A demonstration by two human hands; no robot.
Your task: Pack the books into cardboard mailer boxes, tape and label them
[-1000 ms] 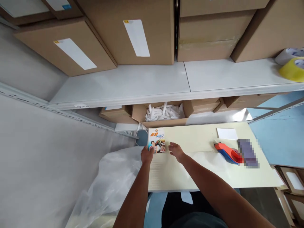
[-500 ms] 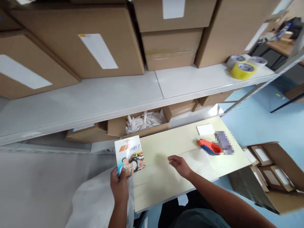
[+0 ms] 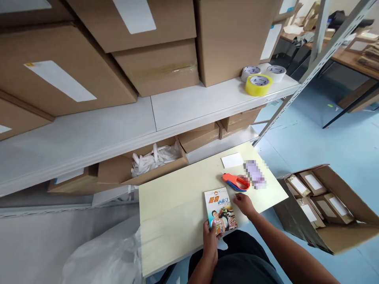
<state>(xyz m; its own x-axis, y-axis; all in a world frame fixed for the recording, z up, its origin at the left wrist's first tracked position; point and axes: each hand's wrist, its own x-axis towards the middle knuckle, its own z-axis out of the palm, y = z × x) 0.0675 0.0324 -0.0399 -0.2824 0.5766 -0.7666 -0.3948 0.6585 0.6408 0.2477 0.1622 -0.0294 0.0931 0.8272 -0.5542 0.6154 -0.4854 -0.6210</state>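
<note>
My left hand (image 3: 211, 236) grips the lower left corner of a book (image 3: 221, 209), thumb on its front cover. That cover is white at the top, with orange and blue Chinese lettering above a picture of a person and food. The book is over the front right part of the pale table (image 3: 171, 221). My right hand (image 3: 244, 204) is close to its right edge, fingers curled in; what they hold, if anything, is hidden. Just beyond lies an orange and blue plastic tool (image 3: 235, 181), beside a blurred-out purple item (image 3: 254, 173) and a white card (image 3: 232, 160).
Behind the table, a shelf (image 3: 183, 110) carries large cartons (image 3: 233, 39) and tape rolls (image 3: 258, 85). Below it is an open box with white wrapped items (image 3: 156, 157). An open carton (image 3: 325, 240) of small boxes stands right on the floor; a white plastic sack (image 3: 103, 252) is at left.
My left hand has carried the book from the table's left side to the right, in front of me. My right hand has moved nearer the orange tool, fingers more curled. The view has swung right.
</note>
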